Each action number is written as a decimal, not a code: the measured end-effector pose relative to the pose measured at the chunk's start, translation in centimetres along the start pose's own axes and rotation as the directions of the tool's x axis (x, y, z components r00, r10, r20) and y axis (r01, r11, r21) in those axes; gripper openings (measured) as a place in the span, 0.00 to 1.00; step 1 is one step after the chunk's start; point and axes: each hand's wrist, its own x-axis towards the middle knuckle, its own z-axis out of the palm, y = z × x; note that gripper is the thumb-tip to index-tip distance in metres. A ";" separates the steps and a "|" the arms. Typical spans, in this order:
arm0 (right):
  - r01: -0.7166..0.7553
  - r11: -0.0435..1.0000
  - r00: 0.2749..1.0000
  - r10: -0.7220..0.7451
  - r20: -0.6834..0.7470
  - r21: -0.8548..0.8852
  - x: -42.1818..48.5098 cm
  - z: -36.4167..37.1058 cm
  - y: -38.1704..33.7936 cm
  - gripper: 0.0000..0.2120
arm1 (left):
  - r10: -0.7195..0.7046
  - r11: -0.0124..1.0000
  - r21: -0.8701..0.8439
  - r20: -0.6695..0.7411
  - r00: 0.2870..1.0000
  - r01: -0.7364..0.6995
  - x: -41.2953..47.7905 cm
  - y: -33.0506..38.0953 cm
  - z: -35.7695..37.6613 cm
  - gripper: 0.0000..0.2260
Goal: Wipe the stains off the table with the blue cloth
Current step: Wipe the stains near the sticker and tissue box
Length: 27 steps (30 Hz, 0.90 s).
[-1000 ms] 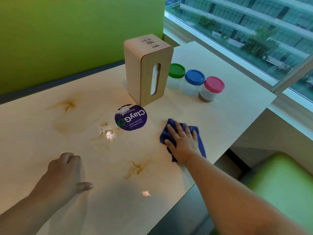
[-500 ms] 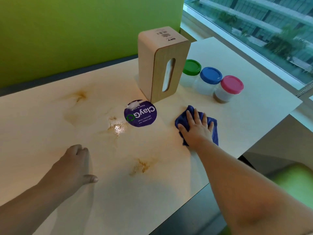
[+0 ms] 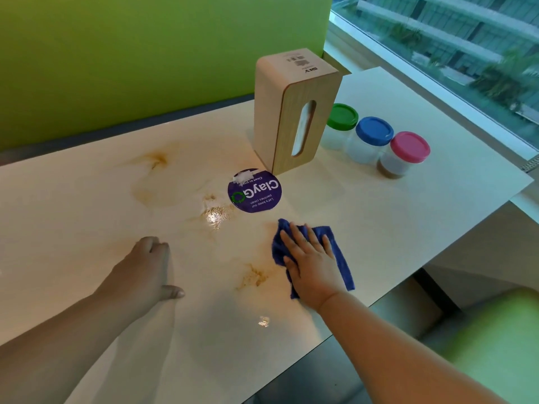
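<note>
My right hand (image 3: 312, 265) lies flat with straight fingers on the blue cloth (image 3: 339, 258), pressing it onto the pale table (image 3: 393, 211). Just left of the cloth is a brown stain (image 3: 253, 277). A wet, glinting stain (image 3: 215, 214) sits beside the purple round sticker (image 3: 255, 191), and another brown stain (image 3: 159, 161) lies at the far left. My left hand (image 3: 145, 266) rests on the table with its fingers curled under and thumb out, holding nothing.
A wooden tissue box (image 3: 294, 112) stands upright behind the sticker. To its right are three jars with a green lid (image 3: 341, 116), a blue lid (image 3: 374, 131) and a pink lid (image 3: 409, 147). A green wall is behind, a window at right, a green seat (image 3: 495, 345) below.
My right hand has slid the blue cloth left and toward me, closer to the near brown stain. My left hand has stayed put; the camera has shifted.
</note>
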 end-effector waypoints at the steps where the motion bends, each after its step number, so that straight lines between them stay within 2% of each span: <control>1: 0.049 0.999 0.999 -0.049 0.007 -0.004 -0.6 0.3 -0.7 0.27 | 0.002 1.000 0.001 0.000 1.000 -0.002 0.0 0.0 0.0 0.37; 4: 0.148 0.989 0.988 -0.147 0.046 -0.010 -2.3 0.5 -0.4 0.30 | 0.021 1.000 0.012 -0.005 1.000 -0.021 -0.2 -0.1 0.0 0.36; 9: -0.101 0.995 0.995 0.100 -0.024 -0.012 -1.2 0.1 -0.6 0.35 | 0.058 0.998 -0.009 -0.027 0.998 -0.058 -0.4 -0.5 0.4 0.37; 14: 0.049 0.998 0.998 -0.048 0.039 -0.045 -3.9 1.0 -0.9 0.34 | 0.077 0.996 -0.032 -0.045 0.996 -0.078 -0.4 -1.3 1.3 0.42; 16: -0.033 0.999 0.999 0.033 0.014 -0.032 -4.0 0.8 0.1 0.35 | 0.073 0.997 -0.020 -0.032 0.997 -0.074 -0.2 -1.4 1.6 0.43; 19: -0.194 0.981 0.981 0.194 -0.029 0.008 -3.0 0.3 -1.3 0.26 | 0.067 0.998 -0.006 -0.017 0.998 -0.067 0.2 -1.5 1.8 0.44; 20: -0.187 0.982 0.982 0.187 -0.010 0.007 -3.0 0.4 -2.2 0.25 | 0.066 0.998 -0.003 -0.018 0.998 -0.066 0.3 -1.5 1.9 0.44; 24: 0.024 1.000 0.998 -0.022 0.055 -0.019 -5.2 1.1 -2.7 0.31 | 0.069 0.998 0.002 -0.026 0.997 -0.069 0.5 -1.9 2.3 0.44; 27: -0.047 0.999 0.998 0.047 0.035 -0.005 -4.8 0.7 -1.5 0.31 | 0.072 0.997 0.011 -0.020 0.997 -0.071 0.7 -2.0 2.4 0.44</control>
